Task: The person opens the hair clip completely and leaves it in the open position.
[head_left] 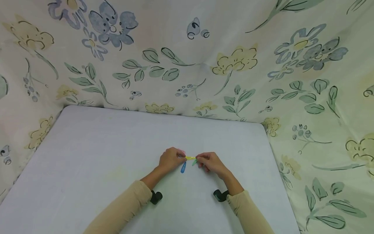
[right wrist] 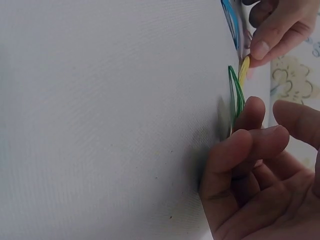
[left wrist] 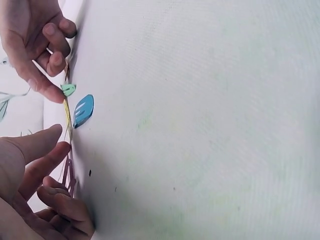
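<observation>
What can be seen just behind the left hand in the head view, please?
Part of a small pink item shows just beyond the left hand; anything else directly behind the hand is covered and cannot be seen in that view.

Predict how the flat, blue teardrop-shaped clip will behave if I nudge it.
The blue teardrop-shaped clip, material unclear, is probably light: it looks thin and smaller than the left hand. Its crisply held outline suggests stiffness rather than floppiness. With its flattened shape, it would likely slide rather than roll.
</observation>
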{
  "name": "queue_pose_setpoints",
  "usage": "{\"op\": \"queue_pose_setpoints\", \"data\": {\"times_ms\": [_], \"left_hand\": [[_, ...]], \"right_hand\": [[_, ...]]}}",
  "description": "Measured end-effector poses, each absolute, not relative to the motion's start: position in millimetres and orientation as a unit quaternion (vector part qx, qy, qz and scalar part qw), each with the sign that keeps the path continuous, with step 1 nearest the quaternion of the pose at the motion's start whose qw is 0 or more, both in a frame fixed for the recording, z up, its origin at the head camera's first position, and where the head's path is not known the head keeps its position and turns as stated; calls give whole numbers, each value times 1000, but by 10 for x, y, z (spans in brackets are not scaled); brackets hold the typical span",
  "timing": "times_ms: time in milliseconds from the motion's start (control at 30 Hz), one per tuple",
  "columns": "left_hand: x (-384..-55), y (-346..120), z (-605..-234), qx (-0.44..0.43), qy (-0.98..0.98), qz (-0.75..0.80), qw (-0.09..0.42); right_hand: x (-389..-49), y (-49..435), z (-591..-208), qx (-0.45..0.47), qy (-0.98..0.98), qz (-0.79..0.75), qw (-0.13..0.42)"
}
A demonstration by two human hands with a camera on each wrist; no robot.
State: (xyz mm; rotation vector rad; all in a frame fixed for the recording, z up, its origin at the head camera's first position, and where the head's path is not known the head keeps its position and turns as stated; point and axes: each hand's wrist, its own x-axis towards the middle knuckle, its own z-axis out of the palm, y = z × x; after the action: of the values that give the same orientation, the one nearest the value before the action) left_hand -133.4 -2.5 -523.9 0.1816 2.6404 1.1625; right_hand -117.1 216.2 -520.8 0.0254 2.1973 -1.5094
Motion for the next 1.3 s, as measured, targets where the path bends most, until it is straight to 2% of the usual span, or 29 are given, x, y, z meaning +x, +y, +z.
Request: {"op": "queue_pose_setpoints", "data": {"times_ms": [267,1300], "left_hand": [[-1302,2,-5252,77,910,395,93],[-1280,-13,-5257,85,912,395,72]], "right_hand": [[-1192,2155,-5237,10,802,-548,236],[-1238,1909,-5271,33,800,-568,192]]}}
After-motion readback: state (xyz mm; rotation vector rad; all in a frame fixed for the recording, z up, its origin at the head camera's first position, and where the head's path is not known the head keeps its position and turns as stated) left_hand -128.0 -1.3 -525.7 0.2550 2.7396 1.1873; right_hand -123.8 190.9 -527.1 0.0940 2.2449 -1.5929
